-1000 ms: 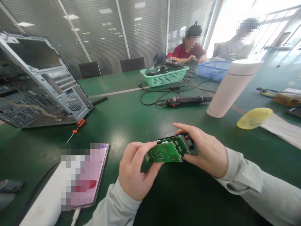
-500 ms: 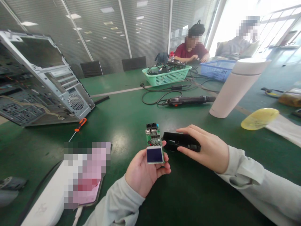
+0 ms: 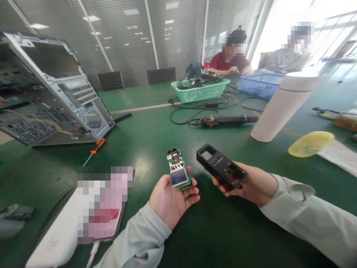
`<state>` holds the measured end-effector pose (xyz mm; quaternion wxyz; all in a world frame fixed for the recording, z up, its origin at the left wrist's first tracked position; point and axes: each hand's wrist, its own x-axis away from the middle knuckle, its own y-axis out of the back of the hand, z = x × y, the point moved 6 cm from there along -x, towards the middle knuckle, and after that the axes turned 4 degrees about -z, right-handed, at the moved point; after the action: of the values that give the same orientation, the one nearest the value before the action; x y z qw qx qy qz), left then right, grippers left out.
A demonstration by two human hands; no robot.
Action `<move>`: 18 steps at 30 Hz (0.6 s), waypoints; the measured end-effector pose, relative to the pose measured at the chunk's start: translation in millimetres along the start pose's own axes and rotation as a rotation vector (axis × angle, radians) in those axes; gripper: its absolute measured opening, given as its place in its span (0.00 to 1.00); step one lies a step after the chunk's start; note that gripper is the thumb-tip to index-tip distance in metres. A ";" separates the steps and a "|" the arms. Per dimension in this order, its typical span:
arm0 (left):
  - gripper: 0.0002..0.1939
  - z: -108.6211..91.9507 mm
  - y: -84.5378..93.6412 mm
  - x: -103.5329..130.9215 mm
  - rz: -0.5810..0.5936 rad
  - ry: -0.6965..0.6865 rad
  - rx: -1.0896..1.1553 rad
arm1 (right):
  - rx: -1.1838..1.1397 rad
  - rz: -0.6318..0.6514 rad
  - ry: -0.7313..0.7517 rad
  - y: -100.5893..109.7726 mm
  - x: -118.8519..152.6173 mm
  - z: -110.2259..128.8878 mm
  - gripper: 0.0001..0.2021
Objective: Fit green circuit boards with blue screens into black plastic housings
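A green circuit board [image 3: 180, 178] with a small dark screen lies in my left hand [image 3: 170, 203], fingers curled beneath it and along its right edge. To its right, my right hand [image 3: 251, 182] holds a black plastic housing [image 3: 220, 165] from below. The housing shows its outer face, with a square window at the upper left end and more cutouts near the lower right end. Board and housing are apart, both raised over the green table [image 3: 150, 145].
An open computer case [image 3: 64, 93] and an orange-handled screwdriver [image 3: 97, 146] are on the left, above a phone [image 3: 111, 208] and white device [image 3: 55, 230]. Beyond my hands are a black power tool [image 3: 228, 120], green basket [image 3: 200, 91] and pink tumbler [image 3: 284, 104]. Two people sit behind.
My right hand has turned the housing over, from its hollow side to its outer face, and now supports it from below. The board has tilted slightly in my left hand.
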<state>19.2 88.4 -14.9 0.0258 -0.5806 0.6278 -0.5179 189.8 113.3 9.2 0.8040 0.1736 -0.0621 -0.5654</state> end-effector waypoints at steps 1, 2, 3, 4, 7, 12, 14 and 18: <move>0.23 -0.2 0.2 -0.2 0.000 0.002 0.000 | -0.086 0.065 -0.043 -7.5 1.9 -1.1 0.33; 0.23 -0.4 0.5 -0.2 0.000 0.005 0.000 | -0.166 0.120 -0.082 -14.2 3.9 -2.2 0.33; 0.23 -0.6 0.8 -0.1 0.002 0.006 0.001 | -0.240 0.166 -0.119 -20.0 5.9 -3.3 0.32; 0.23 -0.8 1.0 0.0 0.007 0.007 0.002 | -0.309 0.205 -0.154 -25.0 7.8 -4.3 0.31; 0.20 -0.7 0.8 0.4 0.030 0.008 0.009 | -0.467 0.281 -0.230 -35.7 12.1 -5.4 0.28; 0.19 1.2 1.0 -1.1 0.062 0.010 0.010 | -0.557 0.214 -0.199 -37.4 10.8 3.4 0.30; 0.18 1.7 1.3 -1.8 0.071 0.007 0.009 | -0.459 0.092 -0.131 -27.0 10.4 7.0 0.30; 0.18 0.9 2.4 -1.9 0.074 0.003 0.013 | 0.071 -0.225 0.013 18.2 24.3 8.9 0.27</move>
<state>18.7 88.7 -18.0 0.0478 -0.5560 0.6453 -0.5217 211.8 94.3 21.4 0.7292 0.2113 -0.0571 -0.6483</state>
